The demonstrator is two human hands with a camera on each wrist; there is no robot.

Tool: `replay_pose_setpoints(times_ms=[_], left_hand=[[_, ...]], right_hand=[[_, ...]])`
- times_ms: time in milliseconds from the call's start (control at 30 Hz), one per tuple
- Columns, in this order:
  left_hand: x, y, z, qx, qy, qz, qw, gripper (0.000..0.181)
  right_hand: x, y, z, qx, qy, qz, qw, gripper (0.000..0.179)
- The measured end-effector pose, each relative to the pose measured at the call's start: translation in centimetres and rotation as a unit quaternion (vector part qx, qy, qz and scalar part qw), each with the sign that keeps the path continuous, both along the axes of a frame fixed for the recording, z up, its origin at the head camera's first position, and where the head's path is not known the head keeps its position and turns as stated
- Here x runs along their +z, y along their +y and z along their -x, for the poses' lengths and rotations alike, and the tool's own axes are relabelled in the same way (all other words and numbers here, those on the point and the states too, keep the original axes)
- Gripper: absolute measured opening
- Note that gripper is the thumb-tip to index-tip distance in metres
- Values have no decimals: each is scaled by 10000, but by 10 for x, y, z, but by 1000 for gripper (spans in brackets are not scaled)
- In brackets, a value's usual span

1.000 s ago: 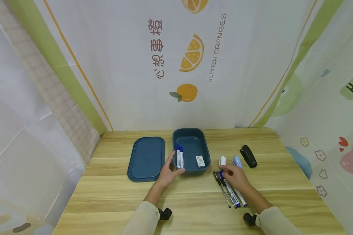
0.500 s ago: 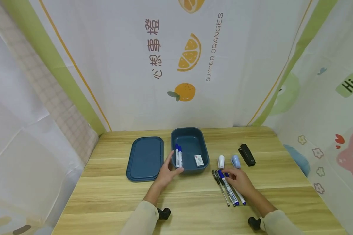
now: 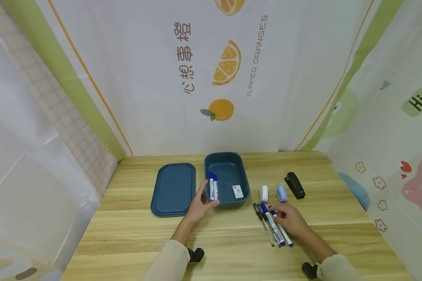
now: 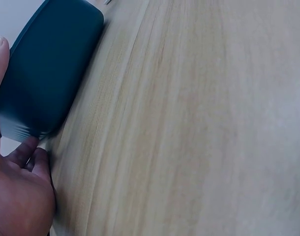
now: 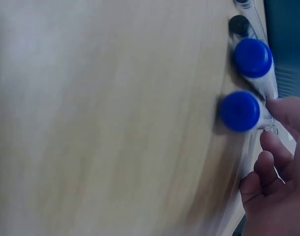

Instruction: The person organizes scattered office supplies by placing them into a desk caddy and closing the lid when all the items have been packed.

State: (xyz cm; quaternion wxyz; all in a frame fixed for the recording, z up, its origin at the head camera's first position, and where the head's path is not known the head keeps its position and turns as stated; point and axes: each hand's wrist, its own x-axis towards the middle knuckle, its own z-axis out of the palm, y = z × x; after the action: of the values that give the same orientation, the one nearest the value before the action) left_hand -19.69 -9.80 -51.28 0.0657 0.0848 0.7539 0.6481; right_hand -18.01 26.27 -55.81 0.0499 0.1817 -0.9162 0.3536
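Observation:
My left hand (image 3: 198,208) is at the near left corner of a dark blue plastic box (image 3: 228,202), thumb and fingers spread, fingertips touching its side. In the left wrist view the fingers meet the box (image 4: 51,69) low at a corner. Two blue-capped markers (image 3: 213,189) and a small white box (image 3: 237,191) lie inside. My right hand (image 3: 291,220) pinches the rightmost blue-and-white marker (image 3: 285,234) between thumb and fingers near its capped end. Another such marker (image 3: 272,224) lies just left of it, beside black pens (image 3: 263,222). The right wrist view shows both markers' blue ends (image 5: 239,111).
A dark blue lid (image 3: 174,189) lies flat left of the box. Beyond the right hand stand a white mini stapler (image 3: 264,193), a light blue one (image 3: 281,193) and a black stapler (image 3: 294,185). Printed curtains (image 3: 154,117) enclose the wooden table (image 3: 133,238).
My right hand has drawn back slightly to the right, from the left marker's cap to the rightmost marker, uncovering the two small staplers. The left hand stays at the box.

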Motion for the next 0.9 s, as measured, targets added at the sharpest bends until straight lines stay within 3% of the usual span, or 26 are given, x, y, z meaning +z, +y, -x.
replay_pose_setpoints(times_ms=[333,633,900], left_hand=[[-1,-1,0,-23,13,-72,10000,90],[-1,1,2,-28,27,-11,10000,88],[-2,0,1,-13,-13,-26,10000,90]], right_hand=[[4,4,-5,76,-646,-448,9969,31],[3,7,-8,42,-295,-511,9982,18],[8,8,-8,-180,-175,-393,9989,18]])
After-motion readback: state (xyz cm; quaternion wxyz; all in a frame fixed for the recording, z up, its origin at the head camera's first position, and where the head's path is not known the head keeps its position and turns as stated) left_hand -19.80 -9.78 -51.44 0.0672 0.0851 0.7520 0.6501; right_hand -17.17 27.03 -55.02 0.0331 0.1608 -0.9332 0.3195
